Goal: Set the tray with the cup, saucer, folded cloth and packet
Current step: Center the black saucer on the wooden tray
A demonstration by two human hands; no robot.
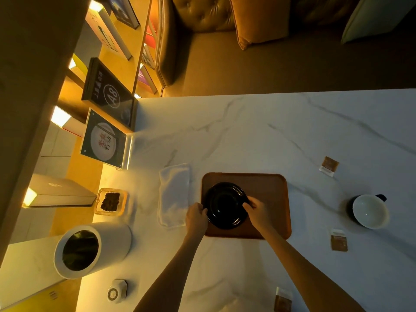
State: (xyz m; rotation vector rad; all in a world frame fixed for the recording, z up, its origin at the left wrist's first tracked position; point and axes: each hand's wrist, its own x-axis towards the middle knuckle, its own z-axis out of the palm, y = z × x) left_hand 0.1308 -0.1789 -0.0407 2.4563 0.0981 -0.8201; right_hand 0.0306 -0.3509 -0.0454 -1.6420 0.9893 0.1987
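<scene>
A black saucer lies on the left half of the brown wooden tray. My left hand grips the saucer's left rim, and my right hand grips its right rim. A folded white cloth lies on the marble table just left of the tray. The cup, dark outside and white inside, stands upright far to the right of the tray. Three brown packets lie on the table: one at the back right, one in front of the cup, one at the near edge.
A white cylindrical bin with a dark liner stands at the near left. A glass dish with dark contents sits left of the cloth. A small white device lies near the front. Framed signs stand at the table's left end.
</scene>
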